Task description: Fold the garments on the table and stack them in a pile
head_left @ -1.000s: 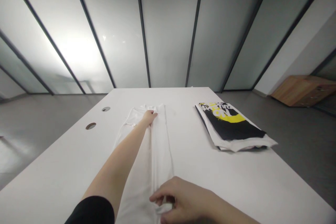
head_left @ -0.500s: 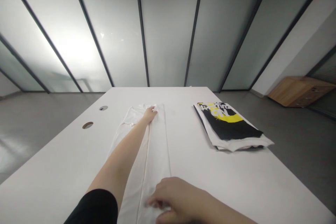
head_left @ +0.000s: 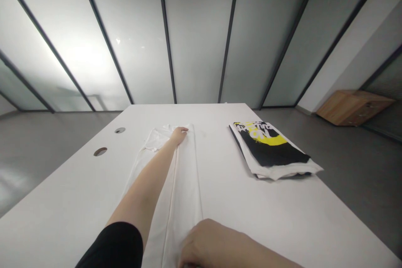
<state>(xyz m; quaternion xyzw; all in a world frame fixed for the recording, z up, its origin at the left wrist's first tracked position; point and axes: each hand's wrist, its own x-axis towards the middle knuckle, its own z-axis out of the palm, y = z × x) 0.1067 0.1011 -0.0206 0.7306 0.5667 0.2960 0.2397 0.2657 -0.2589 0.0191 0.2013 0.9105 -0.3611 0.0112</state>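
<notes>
A white T-shirt (head_left: 185,184) lies lengthwise on the table, one side folded over in a long strip, with its sleeve (head_left: 155,139) spread at the far left. At the shirt's far end is my left hand (head_left: 179,135), its fingers closed on the fabric near the shoulder. My right hand (head_left: 205,243) is at the near end, low in the picture, its fingers curled down onto the cloth; the fingertips are partly cut off by the lower edge.
On the right of the white table (head_left: 226,201) sits a stack of folded T-shirts (head_left: 273,150), a black one with yellow and white print on top. Two round holes (head_left: 100,151) pierce the left side. A wooden cabinet (head_left: 354,106) stands beyond, near frosted glass panels (head_left: 201,42).
My right hand has moved down toward me, and its fingers, apart before, are now curled onto the near end of the shirt. My left hand stays at the far end.
</notes>
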